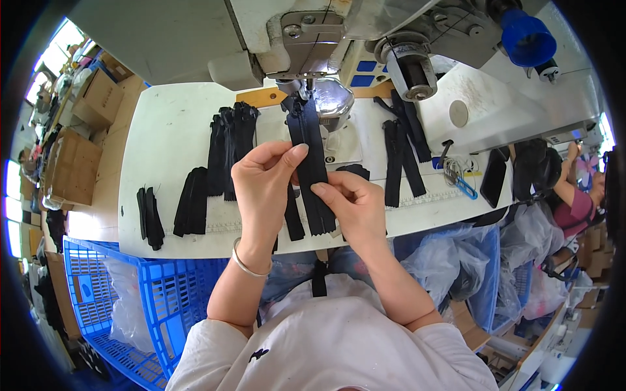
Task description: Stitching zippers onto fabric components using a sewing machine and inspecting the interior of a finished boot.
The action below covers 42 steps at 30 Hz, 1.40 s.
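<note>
A black zipper point(305, 124) stretches from beneath the needle area of a sewing machine point(312, 49) toward me over the white table. My left hand point(266, 174) pinches its left edge between thumb and fingers. Lower down, the right edge is gripped by the thumb and fingers of my right hand point(354, 203). The zipper's near end hangs past both hands, close to the table's front edge. Under my wrists lies another black strip point(293, 218), partly hidden.
Black zippers point(231, 146) lie in bunches on the left, with more zippers point(399, 156) on the right. A dark phone point(494, 176) and blue-handled snips point(466, 188) rest farther right. Blue crates point(147, 287) flank me below the white table point(169, 117). Another person point(574, 199) is at far right.
</note>
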{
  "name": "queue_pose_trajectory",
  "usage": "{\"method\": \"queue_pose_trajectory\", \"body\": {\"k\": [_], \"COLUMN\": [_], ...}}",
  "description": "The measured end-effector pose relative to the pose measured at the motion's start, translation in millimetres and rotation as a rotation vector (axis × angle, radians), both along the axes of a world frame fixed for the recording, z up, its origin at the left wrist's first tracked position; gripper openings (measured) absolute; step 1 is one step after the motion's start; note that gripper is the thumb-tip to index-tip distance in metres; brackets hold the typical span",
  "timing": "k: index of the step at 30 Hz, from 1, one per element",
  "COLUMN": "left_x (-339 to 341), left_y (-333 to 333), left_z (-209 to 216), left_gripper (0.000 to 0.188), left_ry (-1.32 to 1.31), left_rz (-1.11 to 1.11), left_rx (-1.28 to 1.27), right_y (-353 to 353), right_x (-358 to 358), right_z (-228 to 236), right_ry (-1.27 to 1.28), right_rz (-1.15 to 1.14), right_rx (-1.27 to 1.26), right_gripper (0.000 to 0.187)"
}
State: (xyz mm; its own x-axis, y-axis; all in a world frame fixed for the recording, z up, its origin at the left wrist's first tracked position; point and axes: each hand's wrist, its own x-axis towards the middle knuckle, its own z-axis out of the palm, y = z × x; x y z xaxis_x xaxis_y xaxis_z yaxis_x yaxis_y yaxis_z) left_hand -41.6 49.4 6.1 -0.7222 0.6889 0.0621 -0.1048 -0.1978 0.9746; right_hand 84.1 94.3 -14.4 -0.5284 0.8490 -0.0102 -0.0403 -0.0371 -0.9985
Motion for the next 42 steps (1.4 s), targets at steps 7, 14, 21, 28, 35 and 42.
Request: {"method": "queue_pose_trajectory", "body": {"k": [7,14,21,28,35,42], "left_x": [1.5,-0.6,-11.4,-31.8,-61.1,-80.2], "left_y": [-0.7,-0.3,13.5,32.9,58.9,75.1], "left_z": [-1.9,-2.0,6.3,14.4,13.1,11.6], "left_gripper": [0.011,0.009,0.010,0.015,0.008,0.009], "left_ry": [0.010,-0.239,-0.287,-0.185,-0.139,-0.211], "left_rz": [-0.001,-0.109,-0.131,-0.094,-0.080,0.022], "left_rx": [0.018,0.106,0.164,0.121,0.103,0.166], "right_y": [-3.2,-7.1,4.2,24.1,28.3,69.5], "right_x": [2.5,2.2,-9.7,-27.3,-27.3,23.0], "right_z": [6.9,9.9,24.4,41.6,39.7,-18.5], "right_ry": [-0.051,-0.031,-0.007,-0.013,-0.044,-0.283], "right_rz": [-0.038,-0.028,-0.038,-0.050,-0.010,-0.229], "right_rx": [0.037,0.100,0.177,0.298,0.202,0.564], "right_gripper": [0.018,0.023,0.024,0.025,0.020,0.015]}}
